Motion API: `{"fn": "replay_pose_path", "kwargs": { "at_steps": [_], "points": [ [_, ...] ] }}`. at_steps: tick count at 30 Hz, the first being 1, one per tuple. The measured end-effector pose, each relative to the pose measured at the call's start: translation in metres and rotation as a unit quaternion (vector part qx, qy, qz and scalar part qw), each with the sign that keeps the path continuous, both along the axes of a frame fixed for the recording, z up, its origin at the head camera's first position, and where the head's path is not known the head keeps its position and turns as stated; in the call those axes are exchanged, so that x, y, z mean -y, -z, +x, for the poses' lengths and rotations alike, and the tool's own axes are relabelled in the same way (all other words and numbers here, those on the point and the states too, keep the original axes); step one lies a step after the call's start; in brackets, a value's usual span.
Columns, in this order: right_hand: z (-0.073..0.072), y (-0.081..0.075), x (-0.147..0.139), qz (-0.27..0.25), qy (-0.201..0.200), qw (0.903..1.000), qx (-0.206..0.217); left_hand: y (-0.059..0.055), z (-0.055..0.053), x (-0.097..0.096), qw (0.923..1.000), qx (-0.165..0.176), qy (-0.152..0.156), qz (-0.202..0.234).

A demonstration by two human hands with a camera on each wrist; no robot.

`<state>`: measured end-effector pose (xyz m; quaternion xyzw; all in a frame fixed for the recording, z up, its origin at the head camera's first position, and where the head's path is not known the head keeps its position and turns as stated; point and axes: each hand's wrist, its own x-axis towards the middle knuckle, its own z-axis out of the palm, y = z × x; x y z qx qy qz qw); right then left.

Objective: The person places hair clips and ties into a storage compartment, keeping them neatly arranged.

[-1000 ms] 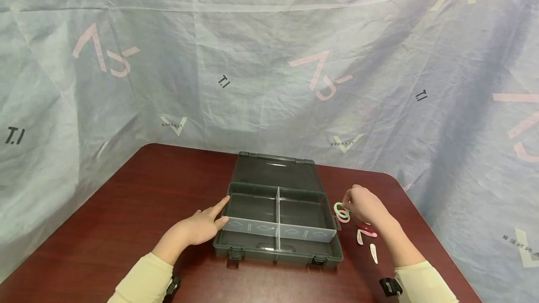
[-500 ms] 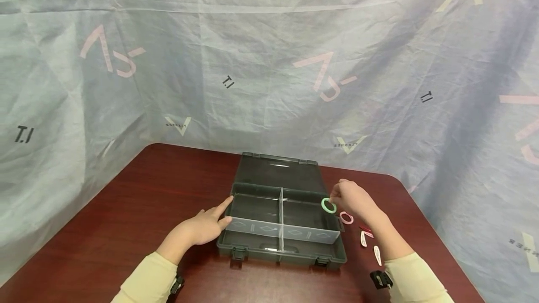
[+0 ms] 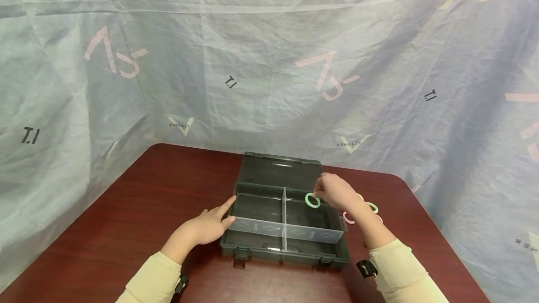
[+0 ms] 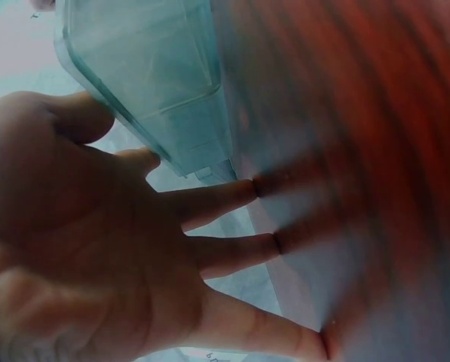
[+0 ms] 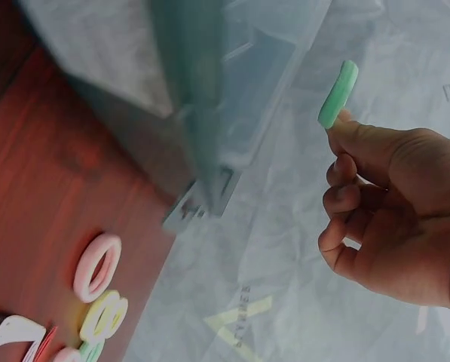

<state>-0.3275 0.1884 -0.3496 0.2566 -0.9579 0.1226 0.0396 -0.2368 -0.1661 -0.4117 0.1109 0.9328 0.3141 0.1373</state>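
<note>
My right hand [image 3: 334,191] pinches a green hair tie [image 3: 307,201] between thumb and fingertips, above the back right compartment of a dark see-through box. The right wrist view shows the green hair tie [image 5: 338,94] edge-on, at the tip of the thumb. The box [image 3: 286,257] stands unlatched, its lid [image 3: 280,174] laid back. At its left side, my left hand [image 3: 204,227] touches the rim with thumb and index finger. In the left wrist view, the other fingers of the left hand [image 4: 111,226] are spread straight, tips against the table.
Right of the box lie a pink hair tie [image 3: 348,220], another green one [image 3: 375,208] and yellow ones [image 5: 87,324], partly behind the right forearm. A white snap hair clip [image 5: 17,330] is near them. Pale dividers [image 3: 261,227] split the box. A printed cloth [image 3: 269,60] hangs behind the table.
My right hand has carried the green hair tie leftward, from beside the box to over its back right compartment. The left hand has stayed at the box's left rim.
</note>
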Motion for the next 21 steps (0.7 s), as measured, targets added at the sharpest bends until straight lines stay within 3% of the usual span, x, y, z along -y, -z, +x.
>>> {"fn": "replay_pose_path", "kwargs": {
  "at_steps": [15,21],
  "points": [
    [-0.013,-0.002,0.040,-0.001,-0.024,0.9994,0.024,0.000,0.000,-0.001,1.0000,0.003,0.001,-0.003],
    [-0.017,-0.006,0.052,0.002,-0.050,0.9984,0.026,0.001,0.000,0.000,1.0000,0.007,-0.004,-0.004]
  ]
}}
